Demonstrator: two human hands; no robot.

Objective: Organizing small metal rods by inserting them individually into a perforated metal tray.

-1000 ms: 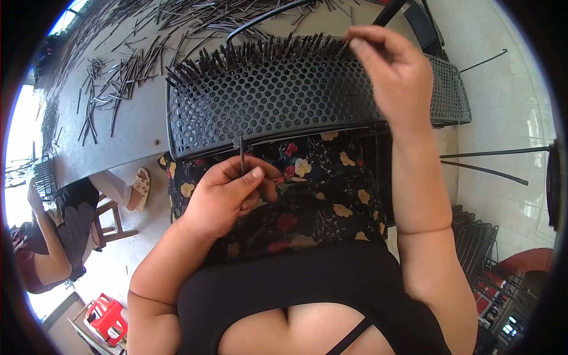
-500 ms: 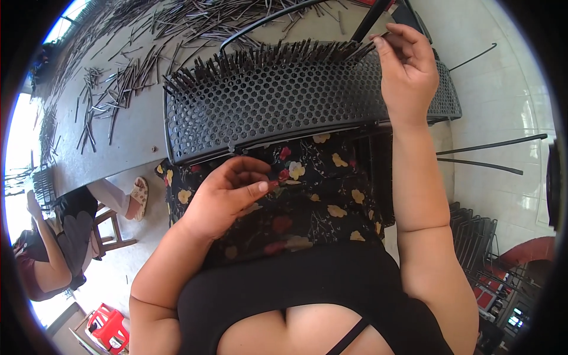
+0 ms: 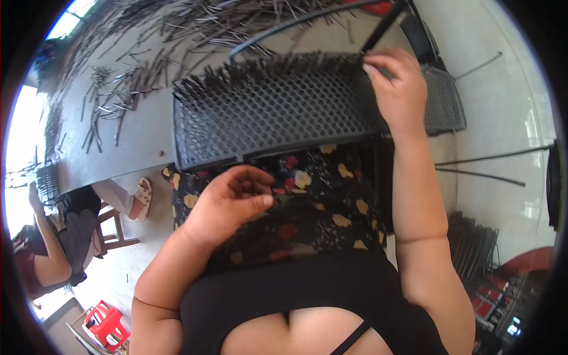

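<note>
A dark perforated panel (image 3: 269, 112) with rows of round holes lies across the front of me, above my lap. Along its far edge stands a dense row of thin dark strips (image 3: 254, 68), blurred in this view. At the right end of that row, my right hand (image 3: 397, 92) pinches a dark strip between thumb and fingers; most of the strip is hidden. Over my lap hovers my left hand (image 3: 228, 201), its fingers loosely curled and the thumb apart, with nothing visible in it. It is apart from the panel's near edge.
Many loose dark strips (image 3: 127, 83) lie over the grey table (image 3: 136, 145). A curved metal bar (image 3: 296, 23) rises behind the panel. Thin rods (image 3: 491, 157) stick out at right. Another person (image 3: 65, 236) sits at far left. A red plastic stool (image 3: 109, 325) stands lower left.
My right hand has moved left and nearer along the strips. My left hand keeps nearly the same pose. The whole view has shifted slightly and blurred.
</note>
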